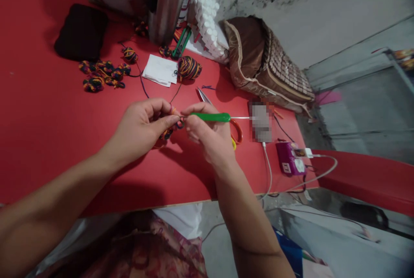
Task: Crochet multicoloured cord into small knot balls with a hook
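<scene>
Left hand (pixel 145 124): closed, thumb and fingertips pinching a small multicoloured crochet piece (pixel 168 132). Position: below the yarn ball (pixel 189 67) and slightly left of it, just above the red bench (pixel 48 118).

Right hand (pixel 210 133): closed around the green handle of a crochet hook (pixel 210 117). Position: directly below the yarn ball. Hook held near level, working tip pointed left and meeting the crochet piece at the left fingertips; bare metal end projecting right of the hand.

Thin dark strand (pixel 176 93): seen between the yarn ball and the crochet piece.

Scissors (pixel 238 133): flat on the bench below and right of the yarn ball, partly hidden under the right hand, orange handle loop showing.

White paper (pixel 160 70): just left of the yarn ball, touching or nearly touching; contact not discernible.

Finished crochet pieces (pixel 103 75): clustered well left of the yarn ball.

Black pouch (pixel 81 32): further left and above the yarn ball.

Steel flask (pixel 166 1): upright, above and left of the yarn ball.

Brown bag (pixel 265 62): right of the yarn ball.

Purple device (pixel 289 163): well below and right of the yarn ball, cable attached.
</scene>
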{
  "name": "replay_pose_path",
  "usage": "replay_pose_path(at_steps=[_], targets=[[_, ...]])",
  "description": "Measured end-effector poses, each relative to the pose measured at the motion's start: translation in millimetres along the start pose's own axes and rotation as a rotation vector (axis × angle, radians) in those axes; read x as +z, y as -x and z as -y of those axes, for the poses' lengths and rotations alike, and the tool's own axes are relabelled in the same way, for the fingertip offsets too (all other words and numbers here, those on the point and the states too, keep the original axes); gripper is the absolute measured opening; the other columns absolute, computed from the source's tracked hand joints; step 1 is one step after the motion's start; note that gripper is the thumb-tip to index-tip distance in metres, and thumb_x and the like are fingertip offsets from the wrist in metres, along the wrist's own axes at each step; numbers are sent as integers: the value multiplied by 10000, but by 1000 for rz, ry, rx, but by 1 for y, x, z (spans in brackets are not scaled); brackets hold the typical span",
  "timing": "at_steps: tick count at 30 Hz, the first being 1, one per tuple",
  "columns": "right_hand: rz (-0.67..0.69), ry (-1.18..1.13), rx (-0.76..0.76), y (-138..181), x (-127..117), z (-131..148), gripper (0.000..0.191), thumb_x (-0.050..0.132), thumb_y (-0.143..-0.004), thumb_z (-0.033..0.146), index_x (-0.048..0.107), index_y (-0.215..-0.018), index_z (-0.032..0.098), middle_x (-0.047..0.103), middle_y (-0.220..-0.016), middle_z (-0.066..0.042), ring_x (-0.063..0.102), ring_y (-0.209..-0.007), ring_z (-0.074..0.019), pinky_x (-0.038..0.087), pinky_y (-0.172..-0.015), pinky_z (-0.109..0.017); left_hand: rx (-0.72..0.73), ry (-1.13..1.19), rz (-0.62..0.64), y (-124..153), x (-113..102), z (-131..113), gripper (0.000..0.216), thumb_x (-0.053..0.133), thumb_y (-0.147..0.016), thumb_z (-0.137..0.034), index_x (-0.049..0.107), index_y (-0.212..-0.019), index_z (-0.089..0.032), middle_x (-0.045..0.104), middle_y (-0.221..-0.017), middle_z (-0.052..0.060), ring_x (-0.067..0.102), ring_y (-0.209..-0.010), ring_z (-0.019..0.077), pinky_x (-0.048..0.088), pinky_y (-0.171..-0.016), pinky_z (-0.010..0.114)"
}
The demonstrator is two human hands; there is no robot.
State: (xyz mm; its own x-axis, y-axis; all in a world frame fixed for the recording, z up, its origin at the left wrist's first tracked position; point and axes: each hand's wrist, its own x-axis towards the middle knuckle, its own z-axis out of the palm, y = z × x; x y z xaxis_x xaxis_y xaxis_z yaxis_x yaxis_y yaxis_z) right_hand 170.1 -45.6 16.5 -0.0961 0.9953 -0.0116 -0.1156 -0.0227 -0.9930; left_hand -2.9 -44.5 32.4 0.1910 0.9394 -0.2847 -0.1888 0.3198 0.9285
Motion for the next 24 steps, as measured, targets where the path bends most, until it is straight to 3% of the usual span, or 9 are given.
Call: replay_pose_path(at_steps=[4,9,16,19,22,24], targets=[[47,149,5,2,3,-2,296,944,-832,371,717,-738,206,653,-636,33,564,-573,-105,452,-524,-241,-30,89,-25,-3,-2,7,254,975,-716,-285,745,-759,-185,720,-701,15,590,-490,120,430,-412,206],[22,48,-28,1,-3,-7,157,852,-882,274,740,-798,202,585,-620,69,391,-518,-60,337,-488,-216,-116,238,44,-6,-4,7,306,1012,-674,-296,740,-725,-166,756,-711,46,550,-464,108,394,-379,209],[110,-184,94,0,-6,-4,260,883,-875,322,649,-840,214,504,-552,107,265,-460,-38,215,-439,-190,-190,350,115,-8,-4,6,266,1003,-648,-179,742,-676,-136,696,-629,39,536,-478,76,367,-423,168],[109,-122,44,0,-7,-1,267,889,-894,364,663,-879,222,529,-604,95,337,-483,-49,276,-448,-195,-183,356,94,-10,-4,9,247,988,-672,-175,745,-677,-132,690,-636,42,522,-474,64,331,-412,161],[98,33,-43,1,-9,2,405,1009,-764,330,730,-1045,244,634,-774,61,517,-600,-82,425,-514,-212,-180,331,58,-10,-5,10,275,1011,-670,-216,749,-705,-142,703,-658,37,563,-474,88,407,-410,180],[39,88,-110,2,-11,3,458,1020,-762,343,756,-1126,255,654,-820,48,554,-638,-95,457,-538,-227,-154,287,58,-8,-6,10,305,1031,-666,-265,754,-723,-151,718,-671,36,582,-465,110,455,-400,209]])
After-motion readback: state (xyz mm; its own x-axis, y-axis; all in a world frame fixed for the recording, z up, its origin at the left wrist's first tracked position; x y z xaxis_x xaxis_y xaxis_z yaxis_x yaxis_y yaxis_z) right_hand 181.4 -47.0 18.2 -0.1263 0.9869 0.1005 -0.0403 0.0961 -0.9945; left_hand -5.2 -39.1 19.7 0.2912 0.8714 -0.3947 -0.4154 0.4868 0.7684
